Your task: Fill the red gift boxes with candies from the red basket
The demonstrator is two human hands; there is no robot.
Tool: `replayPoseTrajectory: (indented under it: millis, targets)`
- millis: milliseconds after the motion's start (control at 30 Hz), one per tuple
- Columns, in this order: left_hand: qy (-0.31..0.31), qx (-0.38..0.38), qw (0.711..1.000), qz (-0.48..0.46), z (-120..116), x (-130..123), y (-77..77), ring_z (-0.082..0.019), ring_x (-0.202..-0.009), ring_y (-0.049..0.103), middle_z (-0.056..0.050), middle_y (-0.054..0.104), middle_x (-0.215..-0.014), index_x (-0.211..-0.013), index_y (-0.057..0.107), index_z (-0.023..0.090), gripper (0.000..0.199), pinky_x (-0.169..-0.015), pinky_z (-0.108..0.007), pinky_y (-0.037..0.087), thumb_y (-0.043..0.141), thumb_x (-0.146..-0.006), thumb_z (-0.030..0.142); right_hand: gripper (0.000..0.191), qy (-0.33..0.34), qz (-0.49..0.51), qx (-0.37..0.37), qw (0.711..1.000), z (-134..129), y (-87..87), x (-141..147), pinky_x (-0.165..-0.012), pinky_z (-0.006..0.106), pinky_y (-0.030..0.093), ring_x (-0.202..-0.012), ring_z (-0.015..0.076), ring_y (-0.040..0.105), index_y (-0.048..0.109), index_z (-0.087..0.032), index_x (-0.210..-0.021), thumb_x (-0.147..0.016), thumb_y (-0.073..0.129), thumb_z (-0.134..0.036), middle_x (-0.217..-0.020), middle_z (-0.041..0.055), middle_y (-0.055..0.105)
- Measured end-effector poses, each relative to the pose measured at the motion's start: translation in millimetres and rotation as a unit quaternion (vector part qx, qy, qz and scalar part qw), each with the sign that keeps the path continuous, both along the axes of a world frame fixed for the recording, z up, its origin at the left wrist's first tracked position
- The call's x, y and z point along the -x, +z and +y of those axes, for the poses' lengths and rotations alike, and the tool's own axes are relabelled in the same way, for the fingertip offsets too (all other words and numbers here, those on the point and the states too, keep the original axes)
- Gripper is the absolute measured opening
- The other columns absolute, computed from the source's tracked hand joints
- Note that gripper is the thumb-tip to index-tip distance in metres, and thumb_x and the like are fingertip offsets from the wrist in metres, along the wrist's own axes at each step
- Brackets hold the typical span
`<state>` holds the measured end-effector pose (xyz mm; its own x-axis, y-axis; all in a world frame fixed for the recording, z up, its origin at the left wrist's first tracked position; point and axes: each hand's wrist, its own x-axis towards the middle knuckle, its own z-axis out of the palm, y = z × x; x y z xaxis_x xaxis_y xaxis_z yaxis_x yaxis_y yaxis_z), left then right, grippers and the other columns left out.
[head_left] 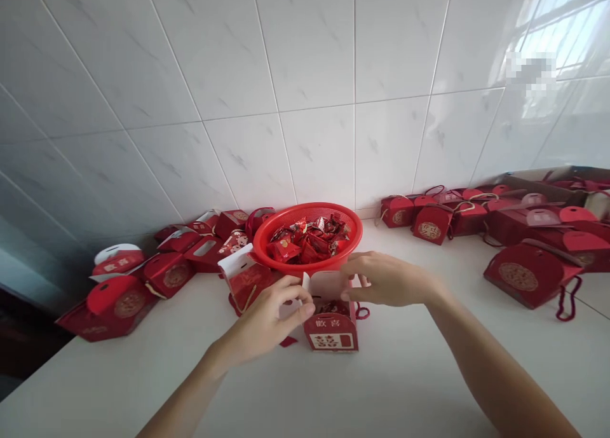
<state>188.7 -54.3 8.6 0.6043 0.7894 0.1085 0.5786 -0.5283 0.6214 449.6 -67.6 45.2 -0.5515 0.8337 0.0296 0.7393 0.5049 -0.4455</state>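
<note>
A small red gift box (331,332) with gold and white lettering stands upright in front of me, its top open and red wrapped pieces visible inside. My left hand (281,307) is closed at the box's left side, thumb and fingers pinching a pale flap. At the right rear edge, my right hand (386,279) has its fingers curled around the other side of the box top; its fingertips are partly hidden. A dark red cord handle (363,312) sticks out at the box's right. Just behind is a red plastic basket (352,244) holding red wrapped candies (309,242).
Another open gift box (251,282) stands left of the basket. Several red boxes (126,301) are grouped at the left, and more boxes (431,224) at the right. A larger box (528,276) lies nearer on the right. White table (395,387) meets a tiled wall (314,152).
</note>
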Motion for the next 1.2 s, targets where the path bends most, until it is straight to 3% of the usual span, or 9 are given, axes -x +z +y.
replayPoseTrajectory:
  millis: [100,233,400,567,800,967,1100,1200]
  targets:
    - [0.006,-0.029,1.000,0.009,-4,3,-2.5,-0.017,-0.089,0.062,-0.002,0.062,-0.098,-0.083,0.068,0.022,0.031,-0.083,-0.030,0.051,0.058,-0.092,0.050,0.013,-0.025,-0.040,-0.014,0.999,3,-3.9,1,-0.067,0.029,0.039,-0.079,0.0181,0.060,0.067,-0.019,-0.085,-0.088,0.063,-0.031,-0.091,0.0044,0.069]
    - [-0.016,-0.041,0.999,0.003,-7,5,-5.3,-0.022,-0.105,0.061,-0.004,0.060,-0.114,-0.101,0.074,0.027,0.028,-0.092,-0.034,0.053,0.067,-0.086,0.050,0.009,-0.007,-0.020,0.006,1.000,3,-3.4,-2,-0.066,0.028,0.039,-0.079,0.0168,0.060,0.067,-0.020,-0.087,-0.085,0.065,-0.028,-0.095,0.0038,0.069]
    - [-0.053,-0.078,0.996,0.000,-12,-7,-10.4,-0.023,-0.118,0.057,-0.005,0.054,-0.122,-0.109,0.076,0.036,0.022,-0.104,-0.038,0.049,0.062,-0.092,0.039,0.002,0.023,0.016,0.018,0.999,-1,-0.4,7,-0.059,0.026,0.039,-0.071,0.0146,0.059,0.065,-0.019,-0.082,-0.082,0.064,-0.020,-0.083,0.0015,0.067]
    - [-0.076,-0.074,0.994,0.012,-13,-18,-6.5,-0.025,-0.128,0.053,-0.004,0.051,-0.138,-0.109,0.076,0.036,0.023,-0.108,-0.040,0.048,0.058,-0.096,0.034,0.025,0.043,0.060,-0.004,0.997,1,-6.2,16,-0.060,0.024,0.037,-0.072,0.0136,0.059,0.068,-0.022,-0.098,-0.078,0.060,-0.009,-0.086,0.0001,0.070]
    - [-0.121,-0.037,0.992,-0.006,-11,-22,0.5,-0.026,-0.135,0.049,-0.002,0.051,-0.147,-0.115,0.075,0.035,0.027,-0.109,-0.039,0.047,0.055,-0.097,0.040,0.021,-0.040,0.053,-0.010,0.998,15,-19.2,19,-0.060,0.025,0.035,-0.067,0.0139,0.055,0.070,-0.020,-0.102,-0.081,0.066,-0.019,-0.076,0.0017,0.067]
    - [-0.175,0.036,0.984,-0.012,-11,-26,-3.3,-0.027,-0.125,0.058,-0.004,0.058,-0.141,-0.115,0.075,0.034,0.027,-0.103,-0.040,0.051,0.056,-0.096,0.038,0.038,-0.037,0.069,0.075,0.994,22,-21.4,13,-0.057,0.026,0.038,-0.062,0.0141,0.055,0.068,-0.017,-0.115,-0.080,0.072,-0.030,-0.071,0.0006,0.065]
    - [-0.149,0.027,0.988,-0.036,-8,-24,-10.8,-0.026,-0.123,0.058,-0.006,0.060,-0.137,-0.103,0.079,0.028,0.026,-0.101,-0.038,0.052,0.056,-0.097,0.038,0.051,-0.008,0.093,0.122,0.988,23,-19.4,5,-0.064,0.027,0.046,-0.075,0.0170,0.062,0.061,-0.018,-0.129,-0.080,0.070,-0.028,-0.086,0.0033,0.069]
    - [-0.093,-0.001,0.993,-0.072,-2,-21,-18.4,-0.023,-0.116,0.062,-0.007,0.064,-0.125,-0.101,0.077,0.026,0.022,-0.100,-0.036,0.052,0.061,-0.094,0.039,0.061,-0.020,0.086,0.130,0.988,25,-20.6,3,-0.065,0.026,0.047,-0.080,0.0170,0.063,0.058,-0.019,-0.134,-0.074,0.070,-0.018,-0.094,0.0043,0.068]
